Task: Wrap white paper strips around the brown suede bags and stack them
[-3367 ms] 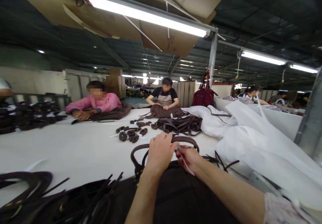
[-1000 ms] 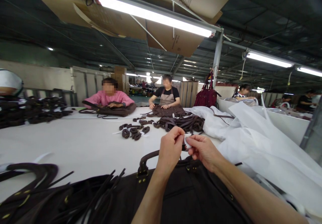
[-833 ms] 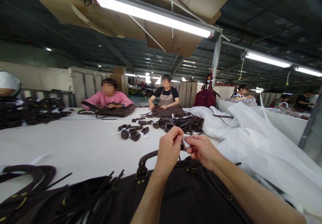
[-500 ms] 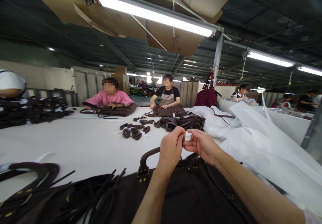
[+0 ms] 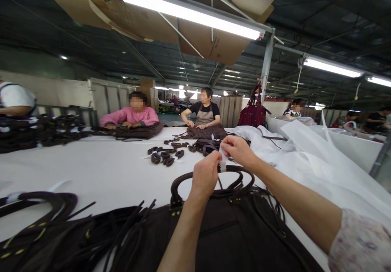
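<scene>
A dark brown handbag [image 5: 220,231] lies in front of me, its handle [image 5: 183,178] arching up at the top. A thin white strip [image 5: 223,165] is on that handle and rises from it between my hands. My left hand [image 5: 206,174] is closed at the handle, its fingertips against the strip; how much of the handle it grips is hidden. My right hand [image 5: 240,152] pinches the upper end of the strip, just above and right of the left. More dark bags [image 5: 61,239] lie at the lower left, one with a white-wrapped handle [image 5: 45,198].
Small bundled dark straps [image 5: 166,156] and a dark strap pile [image 5: 207,145] lie on the white table [image 5: 116,170]. White sheeting [image 5: 311,174] covers the right side. Two co-workers sit across with dark bags [image 5: 204,132]. A maroon bag [image 5: 252,111] hangs from a post.
My right hand has moved up, drawing the white strip out from the handle. The handle shows more fully now. The co-worker in the apron has turned their head.
</scene>
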Available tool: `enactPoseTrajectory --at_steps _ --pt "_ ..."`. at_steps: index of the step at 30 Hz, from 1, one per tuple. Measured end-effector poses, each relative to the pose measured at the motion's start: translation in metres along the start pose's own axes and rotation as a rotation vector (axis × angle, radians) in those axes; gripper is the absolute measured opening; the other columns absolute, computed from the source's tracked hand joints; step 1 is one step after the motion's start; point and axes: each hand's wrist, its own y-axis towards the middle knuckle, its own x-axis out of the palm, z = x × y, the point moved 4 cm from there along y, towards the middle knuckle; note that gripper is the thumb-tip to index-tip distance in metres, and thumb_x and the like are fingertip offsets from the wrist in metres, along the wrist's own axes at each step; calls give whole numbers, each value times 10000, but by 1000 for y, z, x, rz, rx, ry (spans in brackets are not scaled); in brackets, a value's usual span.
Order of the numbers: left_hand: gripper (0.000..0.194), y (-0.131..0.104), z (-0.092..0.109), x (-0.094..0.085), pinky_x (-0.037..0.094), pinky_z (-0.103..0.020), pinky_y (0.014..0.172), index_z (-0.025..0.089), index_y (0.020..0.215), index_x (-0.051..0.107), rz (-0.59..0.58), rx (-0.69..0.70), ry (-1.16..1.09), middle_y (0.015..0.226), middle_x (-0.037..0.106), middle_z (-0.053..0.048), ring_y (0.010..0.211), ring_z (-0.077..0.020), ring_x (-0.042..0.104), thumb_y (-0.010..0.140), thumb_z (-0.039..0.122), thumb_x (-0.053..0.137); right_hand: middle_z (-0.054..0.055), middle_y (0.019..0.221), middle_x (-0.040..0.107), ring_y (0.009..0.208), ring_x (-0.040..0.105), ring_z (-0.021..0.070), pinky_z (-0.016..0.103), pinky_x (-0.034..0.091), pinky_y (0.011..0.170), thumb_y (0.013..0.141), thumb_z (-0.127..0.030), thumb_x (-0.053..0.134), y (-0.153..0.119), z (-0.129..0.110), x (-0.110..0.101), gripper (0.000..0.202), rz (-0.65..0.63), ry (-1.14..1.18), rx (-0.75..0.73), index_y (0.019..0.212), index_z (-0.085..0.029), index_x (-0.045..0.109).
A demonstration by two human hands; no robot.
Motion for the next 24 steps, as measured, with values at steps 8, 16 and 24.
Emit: enactPoseTrajectory --at_steps 8,16,24 --pt "170 0 -1 -15 410 -244 735 220 977 497 163 -25 -108 860 601 -10 783 -156 576 883 182 361 -75 427 491 395 456 88 208 334 483 851 -268 508 10 -29 1 138 -119 -12 -125 785 -187 599" --pt "231 -1 3 -4 434 -272 803 239 959 592 -50 64 -56 932 675 -16 880 -177 621 884 164 387 -56 457 521 423 477 90 199 352 465 824 -271 544 14 -26 -11 131 -96 -8 -120 761 -173 603" --pt "588 -6 -26 6 288 -486 1083 284 1325 476 -63 109 428 1453 414 -90 1326 -303 376 777 91 564 -7 696 636 620 603 110 215 494 579 902 -280 535 42 -18 -6 139 35 342 72 875 -152 581"
